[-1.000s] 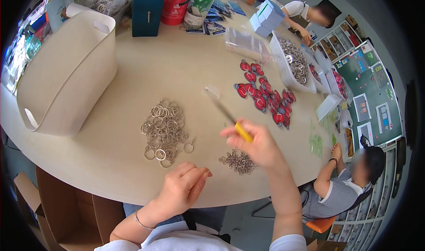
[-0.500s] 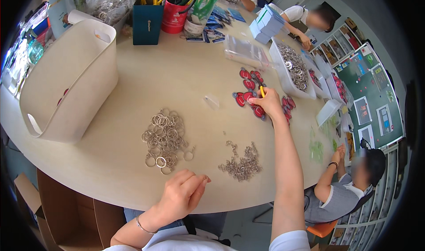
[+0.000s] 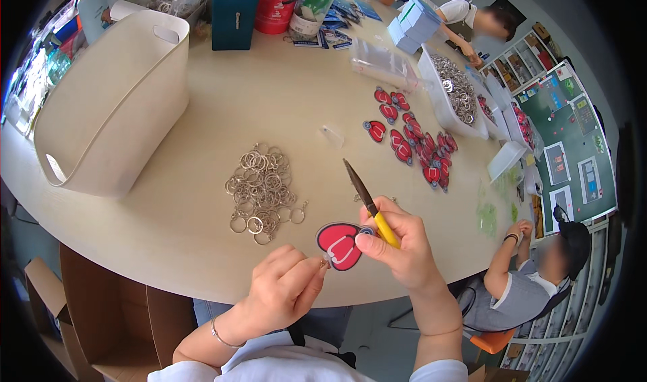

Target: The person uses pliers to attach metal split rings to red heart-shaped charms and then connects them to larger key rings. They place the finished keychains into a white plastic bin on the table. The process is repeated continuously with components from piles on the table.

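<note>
My right hand [image 3: 404,250] is closed around yellow-handled pliers [image 3: 364,192], their dark jaws pointing up and away. Its thumb and finger also grip the edge of a red heart-shaped charm [image 3: 331,239] with a dark border and a white loop design. My left hand [image 3: 283,284] pinches a small metal piece [image 3: 324,263] at the charm's left edge; whether the two are joined I cannot tell. Beyond my left hand lies a heap of silver key rings [image 3: 261,183]. More red charms [image 3: 421,149] lie in a scattered pile farther right. My right hand mostly hides the small metal fittings [image 3: 394,198].
A tall cream bin [image 3: 101,119] stands at left. Behind are a teal box [image 3: 234,21] and a red cup [image 3: 272,14] of tools. A white tray [image 3: 441,109] of metal hardware borders the charms. Co-workers sit at right and far side. A clear scrap [image 3: 332,136] lies mid-table.
My right hand has come back from the charm pile toward me, bringing the pliers and one red charm to my left hand. The view has shifted slightly.
</note>
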The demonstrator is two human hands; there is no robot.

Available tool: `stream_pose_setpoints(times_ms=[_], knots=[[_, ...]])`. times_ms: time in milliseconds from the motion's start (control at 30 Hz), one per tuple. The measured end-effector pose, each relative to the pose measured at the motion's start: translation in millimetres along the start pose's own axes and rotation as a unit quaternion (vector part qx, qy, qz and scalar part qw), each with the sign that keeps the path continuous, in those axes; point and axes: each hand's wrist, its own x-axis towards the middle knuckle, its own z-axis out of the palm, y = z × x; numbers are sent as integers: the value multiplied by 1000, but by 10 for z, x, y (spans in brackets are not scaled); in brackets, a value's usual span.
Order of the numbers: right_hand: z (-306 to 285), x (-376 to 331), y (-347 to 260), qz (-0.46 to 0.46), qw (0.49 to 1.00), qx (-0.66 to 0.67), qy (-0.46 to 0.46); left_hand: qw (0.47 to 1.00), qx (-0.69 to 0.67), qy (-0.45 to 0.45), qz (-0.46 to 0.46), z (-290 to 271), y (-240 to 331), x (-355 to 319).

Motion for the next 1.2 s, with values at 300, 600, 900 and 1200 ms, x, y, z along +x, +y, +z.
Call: stream_pose_setpoints(times_ms=[300, 600, 900, 1200], knots=[[72, -145, -29, 1, 998, 58, -11, 999, 10, 17, 27, -28, 68, -49], [123, -260, -51, 4, 1000, -4, 28, 989, 118, 12, 90, -29, 67, -103], [165, -365, -37, -71, 984, -156, 59, 962, 222, 37, 155, -55, -45, -96], [141, -343, -131, 149, 985, 11, -85, 972, 174, 59, 145, -79, -34, -80]])
